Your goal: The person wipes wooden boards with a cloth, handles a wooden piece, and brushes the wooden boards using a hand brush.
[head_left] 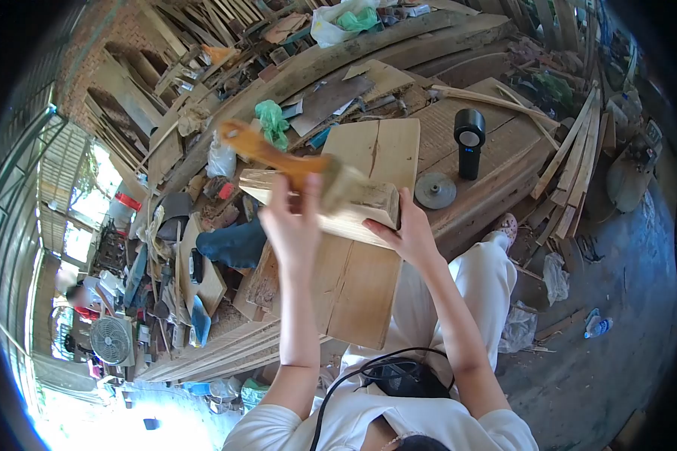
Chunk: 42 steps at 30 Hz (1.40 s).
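Observation:
My left hand point(293, 218) is closed around the handle of a wide brush point(278, 158) with an orange-brown handle and pale bristles, blurred by motion. The bristles are over the upper side of a light wooden block point(361, 214). At the block's right end, my right hand point(410, 233) grips it with the thumb on the near face and the fingers behind. The block is held tilted above a flat wooden board point(353, 293), which lies across the work surface near my lap.
A black handheld device point(469, 143) stands upright on a thick timber slab point(436, 105), beside a round metal disc point(435, 190). Wood strips point(579, 158) lean at the right. Green plastic point(271, 124) and offcuts lie behind. A fan point(111, 340) is at the left.

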Motion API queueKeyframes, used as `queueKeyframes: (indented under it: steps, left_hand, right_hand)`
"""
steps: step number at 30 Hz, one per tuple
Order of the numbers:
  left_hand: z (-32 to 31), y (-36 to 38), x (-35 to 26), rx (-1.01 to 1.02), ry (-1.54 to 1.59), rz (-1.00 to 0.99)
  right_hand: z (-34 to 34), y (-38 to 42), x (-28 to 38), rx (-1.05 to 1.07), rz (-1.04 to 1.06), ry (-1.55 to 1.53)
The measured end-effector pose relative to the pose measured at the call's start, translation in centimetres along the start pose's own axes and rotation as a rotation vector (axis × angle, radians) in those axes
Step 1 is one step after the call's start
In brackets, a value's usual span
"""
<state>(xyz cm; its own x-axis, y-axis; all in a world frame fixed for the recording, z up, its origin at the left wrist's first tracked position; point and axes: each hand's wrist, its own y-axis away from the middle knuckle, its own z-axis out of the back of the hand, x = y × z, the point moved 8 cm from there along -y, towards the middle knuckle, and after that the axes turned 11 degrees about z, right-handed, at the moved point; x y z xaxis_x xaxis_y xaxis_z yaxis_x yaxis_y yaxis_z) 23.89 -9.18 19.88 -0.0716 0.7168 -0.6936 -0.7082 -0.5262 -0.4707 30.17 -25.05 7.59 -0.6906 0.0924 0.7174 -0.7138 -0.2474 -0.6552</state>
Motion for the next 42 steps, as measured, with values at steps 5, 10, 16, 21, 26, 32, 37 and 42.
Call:
queueKeyframes:
  steps: [5,10,16,21,26,32,37,42]
  left_hand:
    - [5.6,-5.3,6.6,-0.519,-0.491,-0.042]
    - [1.4,-1.4,1.4,-0.492,-0.574,-0.261]
    - [-2.9,5.0,-6.2,0.006,0.020,-0.374]
    - [-1.1,0.4,-2.6,0.011,0.082,-0.117]
    - [4.4,-6.8,6.7,-0.444,-0.358,-0.070]
    - [2.1,-5.5,3.9,-0.425,-0.640,-0.185]
    - [-0.6,1.7,-3.3,-0.145,-0.128,-0.337]
    - [1.1,-1.7,1.1,-0.150,-0.011,-0.132]
  right_hand:
    - [-0.3,0.0,-0.2,0.014,-0.024,-0.088]
    - [-0.4,0.2,-0.5,0.034,-0.069,-0.069]
    - [0.0,0.3,-0.7,-0.096,0.054,-0.120]
    - [-0.2,0.3,-1.2,-0.058,-0.013,-0.072]
    - [-0.5,0.1,-0.7,-0.027,-0.024,-0.138]
    - [-0.5,0.4,-0.6,-0.005,-0.056,-0.120]
    - [-0.3,0.3,-0.4,-0.110,0.017,-0.135]
    - [-0.7,0.4,-1.1,-0.006,-0.073,-0.098]
